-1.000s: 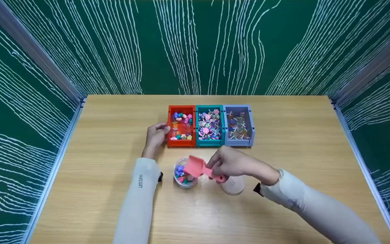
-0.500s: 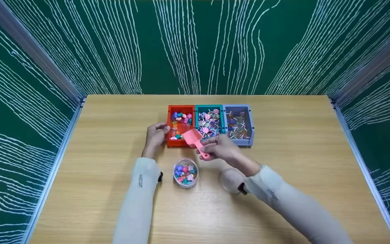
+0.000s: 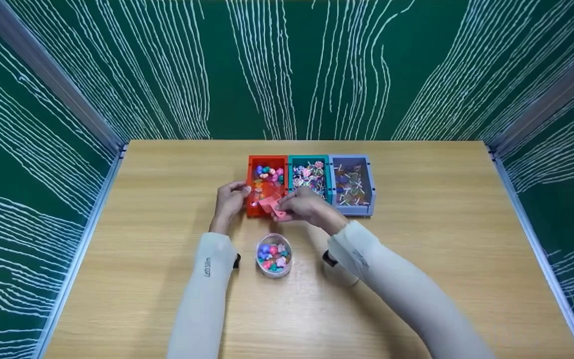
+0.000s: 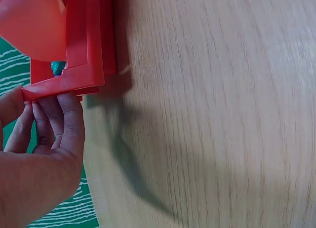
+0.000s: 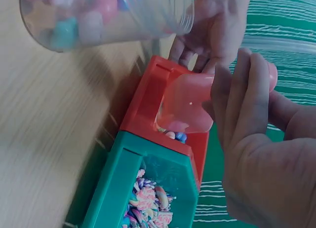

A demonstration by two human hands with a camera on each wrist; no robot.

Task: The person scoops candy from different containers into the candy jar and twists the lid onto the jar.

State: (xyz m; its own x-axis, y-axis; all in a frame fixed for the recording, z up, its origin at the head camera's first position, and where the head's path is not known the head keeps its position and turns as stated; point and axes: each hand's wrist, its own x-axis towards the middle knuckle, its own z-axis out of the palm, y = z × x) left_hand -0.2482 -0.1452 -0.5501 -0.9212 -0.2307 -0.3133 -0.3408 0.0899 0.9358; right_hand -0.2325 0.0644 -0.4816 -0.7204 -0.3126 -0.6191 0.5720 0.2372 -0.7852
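Observation:
My right hand point(image 3: 307, 203) grips the handle of a pink scoop point(image 3: 270, 201). In the head view the scoop's blade dips over the front part of the red bin point(image 4: 94, 40), which holds small colourful beads or charms. The right wrist view shows the scoop point(image 5: 185, 102) within the bin's outline, with several round pieces just below it. My left hand point(image 3: 229, 203) pinches the bin's left rim, thumb on one side and fingers on the other, as the left wrist view shows. In front of the bin stands a clear jar point(image 5: 158, 13) part filled with colourful pieces.
A teal bin point(image 5: 106, 193) of candy-like charms and a grey-blue bin point(image 3: 370, 199) of small clear pieces with white sticks adjoin the red bin. A pale round lid point(image 3: 344, 275) lies on the wooden table point(image 3: 167, 169), partly under my right sleeve. Green walls enclose the table.
My right hand has carried the pink scoop from above the jar forward to the red bin, and its blade now dips there. More of the jar's contents show. My left hand stays put.

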